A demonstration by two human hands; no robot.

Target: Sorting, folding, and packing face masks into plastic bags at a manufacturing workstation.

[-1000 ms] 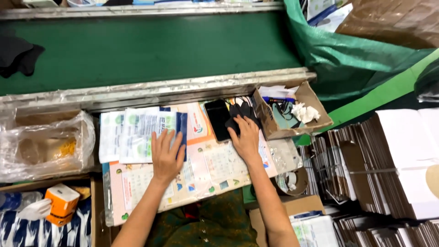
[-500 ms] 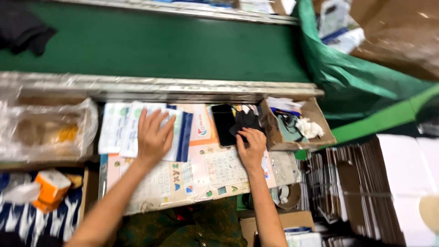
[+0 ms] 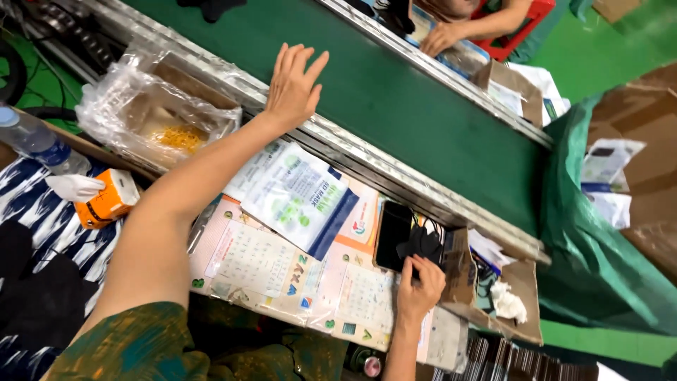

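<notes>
My left hand [image 3: 293,85] is stretched out flat over the metal rail and the edge of the green conveyor belt [image 3: 395,106], fingers apart, holding nothing. My right hand [image 3: 419,285] rests on the printed sheets at the bench's right end, its fingertips touching a small black object [image 3: 421,243] beside a black phone [image 3: 392,235]. A pale packet with green print [image 3: 300,197] lies on the sheets between my arms.
A plastic-lined box [image 3: 151,113] with something yellow inside stands at the left. An orange box [image 3: 107,202] and a water bottle [image 3: 32,141] lie further left. A small cardboard box of scraps [image 3: 497,296] sits at the right. Another person's hand [image 3: 441,37] works across the belt.
My left hand has lifted off the packet and reached up and forward to the conveyor's edge. My right hand stays by the black object. The view has tilted and swung left.
</notes>
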